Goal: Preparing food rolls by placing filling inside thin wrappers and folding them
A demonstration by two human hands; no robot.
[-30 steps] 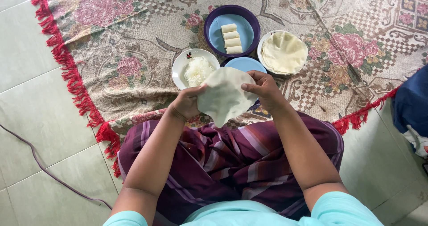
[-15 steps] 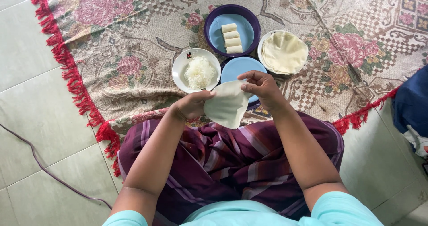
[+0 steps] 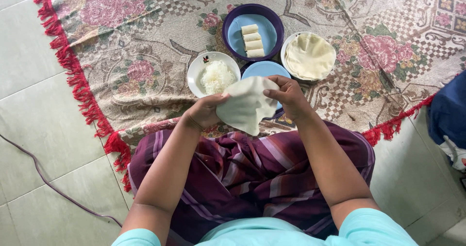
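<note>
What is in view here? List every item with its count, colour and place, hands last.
wrapper sheet: one, pale cream, held up between both hands above the lap
white bowl: one, holding white shredded filling, on the rug left of the hands
blue plate: one, light blue, on the rug just beyond the hands, partly hidden
purple bowl: one, blue inside, farther back on the rug
rolls: four, cream, lined up in the purple bowl
wrapper stack: one, cream, on a white plate right of the blue plate
rug: one, floral, red fringe, on the tiled floor
cable: one, dark, on the tiles at left
blue cloth: one, dark blue, right edge
left hand: grips the sheet's left edge
right hand: grips the sheet's right edge
</note>
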